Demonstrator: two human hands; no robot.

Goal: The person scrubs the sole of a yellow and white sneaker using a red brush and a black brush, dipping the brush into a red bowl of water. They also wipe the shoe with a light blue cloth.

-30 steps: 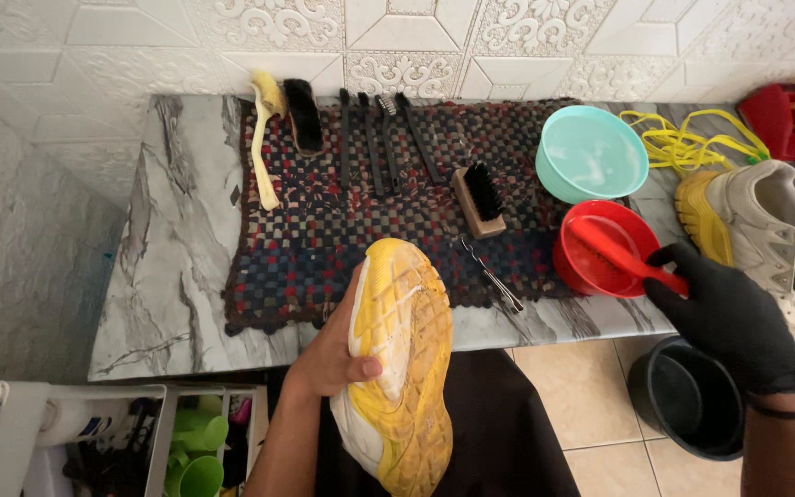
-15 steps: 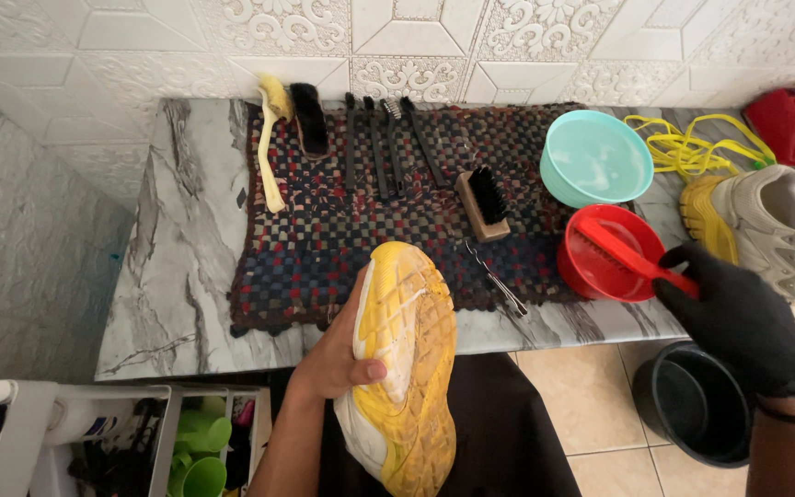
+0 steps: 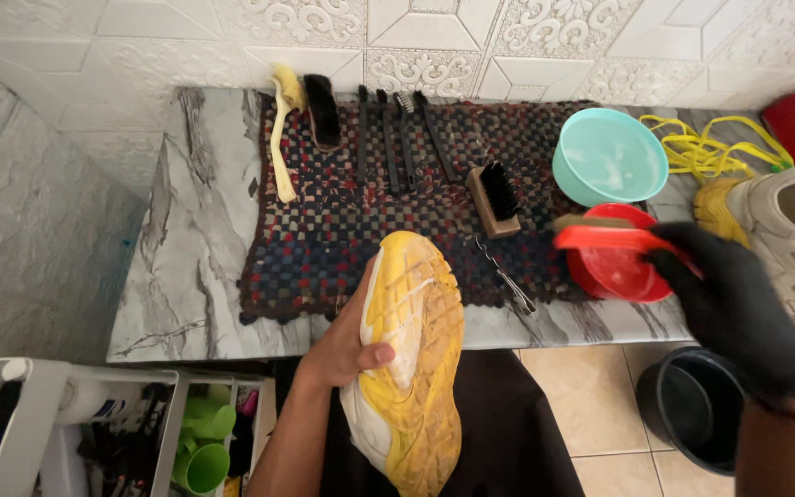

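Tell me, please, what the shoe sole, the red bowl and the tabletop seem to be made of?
Shoe sole: probably rubber, matte yellow, with moulded tread and dirt marks. Red bowl: likely plastic, smooth with a slight sheen. Tabletop: looks like polished marble, grey veins on white, though it could be imitation.

Yellow-soled shoe (image 3: 411,359), red brush (image 3: 611,241), black glove (image 3: 738,313), checkered dark mat (image 3: 342,230)

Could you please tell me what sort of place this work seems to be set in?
Probably a home shoe-cleaning corner: a marble-look counter against embossed wall tiles, a woven mat laid with a row of brushes, and two bowls. The left hand holds a yellow-soled shoe.
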